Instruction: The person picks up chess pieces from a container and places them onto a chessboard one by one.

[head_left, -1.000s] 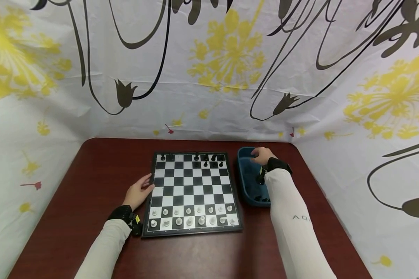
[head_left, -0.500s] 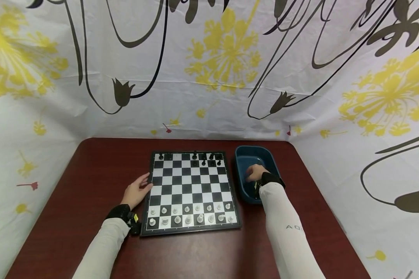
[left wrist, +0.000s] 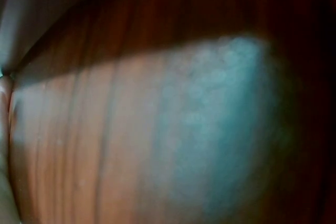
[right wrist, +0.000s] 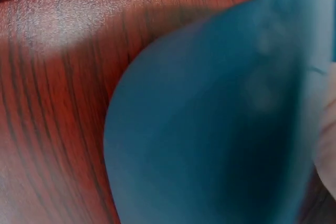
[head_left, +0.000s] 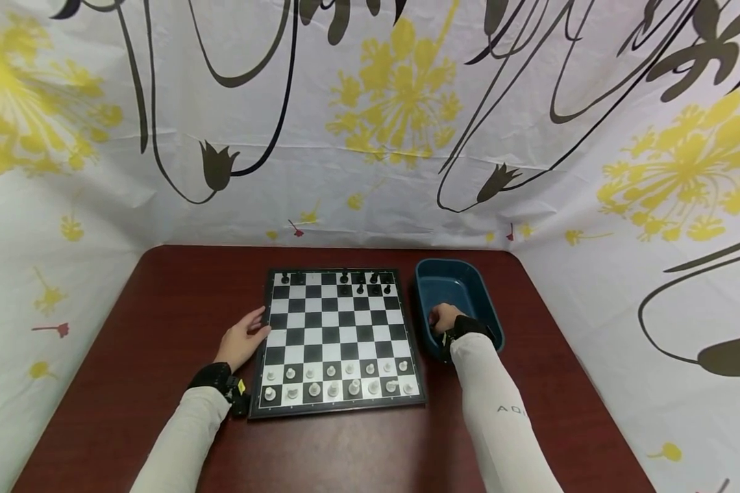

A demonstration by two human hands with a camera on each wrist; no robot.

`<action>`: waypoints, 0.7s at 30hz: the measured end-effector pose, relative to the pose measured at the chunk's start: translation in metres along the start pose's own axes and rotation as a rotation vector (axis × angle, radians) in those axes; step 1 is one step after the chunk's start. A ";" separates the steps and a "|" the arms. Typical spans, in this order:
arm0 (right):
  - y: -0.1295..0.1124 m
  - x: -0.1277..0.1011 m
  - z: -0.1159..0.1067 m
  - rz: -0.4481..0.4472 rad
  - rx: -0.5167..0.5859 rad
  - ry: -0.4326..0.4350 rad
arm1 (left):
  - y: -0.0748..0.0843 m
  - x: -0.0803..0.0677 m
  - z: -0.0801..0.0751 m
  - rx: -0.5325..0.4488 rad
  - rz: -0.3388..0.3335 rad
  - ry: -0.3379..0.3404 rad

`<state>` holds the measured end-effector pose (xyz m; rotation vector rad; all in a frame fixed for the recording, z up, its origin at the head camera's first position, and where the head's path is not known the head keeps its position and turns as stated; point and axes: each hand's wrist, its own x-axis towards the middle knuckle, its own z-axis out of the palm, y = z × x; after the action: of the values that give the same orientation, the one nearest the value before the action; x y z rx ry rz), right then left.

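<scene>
I see the blue bin (head_left: 451,284) on the table (head_left: 197,301), just right of the chessboard (head_left: 331,322). The right hand (head_left: 447,317) reaches down inside it by the left wall, fingers curled; I can't tell whether they pinch anything, and the hand and sleeve hide the near end of the bin's floor. The left hand (head_left: 240,342), well apart from the right, rests at the board's left edge, thumb spread from relaxed fingers. White pieces (head_left: 354,387) fill two near rows; a few black pieces (head_left: 344,277) stand along the far side.
</scene>
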<state>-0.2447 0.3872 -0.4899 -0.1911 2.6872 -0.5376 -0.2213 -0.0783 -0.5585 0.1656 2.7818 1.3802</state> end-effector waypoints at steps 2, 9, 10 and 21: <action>0.001 0.001 0.000 -0.005 -0.020 -0.002 | 0.000 0.000 0.000 0.006 0.002 0.003; 0.003 -0.004 -0.011 0.026 -0.041 0.044 | 0.001 -0.002 0.001 0.006 0.014 0.009; 0.004 -0.006 -0.014 0.029 -0.040 0.054 | 0.001 -0.002 0.000 0.007 0.015 0.009; 0.005 -0.017 -0.044 0.057 -0.001 0.092 | 0.004 -0.003 -0.001 0.004 0.015 0.013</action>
<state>-0.2470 0.4108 -0.4484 -0.0915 2.7729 -0.5395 -0.2179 -0.0770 -0.5553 0.1782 2.7994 1.3846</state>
